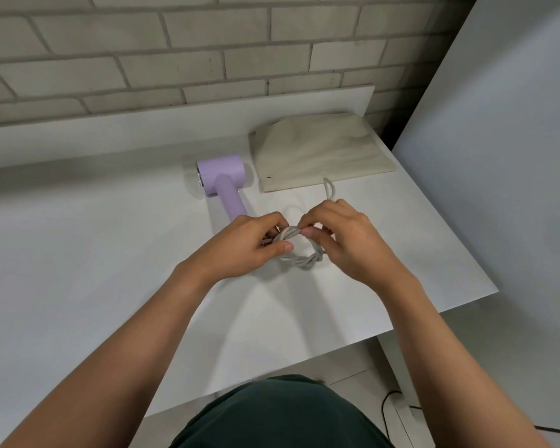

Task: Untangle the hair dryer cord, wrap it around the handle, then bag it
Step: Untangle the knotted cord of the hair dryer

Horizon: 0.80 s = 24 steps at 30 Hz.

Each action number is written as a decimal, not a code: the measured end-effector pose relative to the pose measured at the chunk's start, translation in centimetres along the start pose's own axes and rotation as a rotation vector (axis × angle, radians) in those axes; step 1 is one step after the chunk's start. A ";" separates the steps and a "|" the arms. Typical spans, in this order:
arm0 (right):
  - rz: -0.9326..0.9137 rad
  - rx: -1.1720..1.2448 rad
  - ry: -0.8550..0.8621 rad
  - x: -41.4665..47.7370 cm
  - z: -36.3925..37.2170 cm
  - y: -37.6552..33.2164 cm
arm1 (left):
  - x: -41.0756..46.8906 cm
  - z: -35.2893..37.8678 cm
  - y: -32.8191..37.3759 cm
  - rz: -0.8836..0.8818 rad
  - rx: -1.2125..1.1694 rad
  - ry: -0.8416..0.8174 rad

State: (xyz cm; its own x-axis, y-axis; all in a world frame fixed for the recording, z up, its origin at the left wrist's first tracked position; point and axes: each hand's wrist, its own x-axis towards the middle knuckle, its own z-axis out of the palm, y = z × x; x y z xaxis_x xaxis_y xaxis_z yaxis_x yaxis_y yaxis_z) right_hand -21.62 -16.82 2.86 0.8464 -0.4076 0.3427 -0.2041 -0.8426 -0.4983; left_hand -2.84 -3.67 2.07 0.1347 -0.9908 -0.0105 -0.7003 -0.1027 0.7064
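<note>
Above the white table, the left hand and right hand each pinch the cord between thumb and curled fingertips. The cord is pale grey, twisted on itself into a rope-like loop curving between the hands. Just beyond lies the lilac dryer, its handle pointing toward the left hand. A flat beige bag lies to the dryer's right.

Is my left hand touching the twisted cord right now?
Touching. The head view shows the left hand pinching the twisted cord between thumb and fingers.
</note>
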 end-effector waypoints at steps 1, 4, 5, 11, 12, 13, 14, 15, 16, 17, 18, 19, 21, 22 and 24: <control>0.045 0.052 0.027 0.0 -0.3 -0.1 | -0.1 0.0 -0.1 0.015 0.008 0.001; 0.137 0.187 0.100 -0.1 -1.2 -0.2 | -0.1 0.0 -0.5 0.048 0.067 -0.001; 0.159 0.223 0.117 -0.1 -1.4 -0.2 | -0.1 0.0 -0.6 0.050 0.080 -0.007; 0.214 0.069 0.139 -0.2 -0.6 0.2 | -0.2 -0.1 0.0 0.003 0.078 -0.009; 0.157 -0.011 0.148 -0.3 -0.2 0.1 | -0.2 0.0 0.1 -0.006 0.077 -0.005; 0.093 -0.076 0.141 -0.4 0.1 -0.2 | -0.2 0.0 0.1 -0.017 0.073 0.004; 0.039 -0.127 0.109 -0.5 0.3 -0.6 | -0.1 0.0 0.1 -0.025 0.066 0.014; 0.000 -0.176 0.067 -0.6 0.6 -1.1 | -0.1 0.0 0.2 -0.031 0.059 0.021; -0.019 -0.221 0.025 -0.6 0.8 -1.5 | -0.1 0.0 0.2 -0.032 0.055 0.023; -0.018 -0.255 -0.014 -0.5 0.9 -1.8 | -0.1 0.0 0.2 -0.029 0.055 0.019; -0.005 -0.268 -0.046 -0.4 1.0 -1.9 | -0.1 0.1 0.2 -0.023 0.059 0.009; 0.001 -0.268 -0.066 -0.3 1.0 -1.9 | -0.2 0.2 0.1 -0.014 0.063 -0.002; -0.030 -0.258 -0.068 -0.1 0.7 -1.8 | -0.4 0.4 -0.1 -0.001 0.063 -0.015; -0.052 -0.251 -0.057 0.0 0.4 -1.9 | -0.5 0.5 -0.2 0.007 0.061 -0.014; -0.073 -0.220 -0.018 0.0 -0.3 -2.0 | -0.6 0.5 -0.4 0.021 0.060 0.009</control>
State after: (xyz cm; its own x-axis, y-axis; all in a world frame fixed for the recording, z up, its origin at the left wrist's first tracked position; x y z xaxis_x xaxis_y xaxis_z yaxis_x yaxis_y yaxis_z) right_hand -21.33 -15.26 4.14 0.8710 -0.3382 0.3563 -0.2427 -0.9268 -0.2865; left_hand -3.00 -3.03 1.39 0.1255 -0.9920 0.0107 -0.7437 -0.0869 0.6628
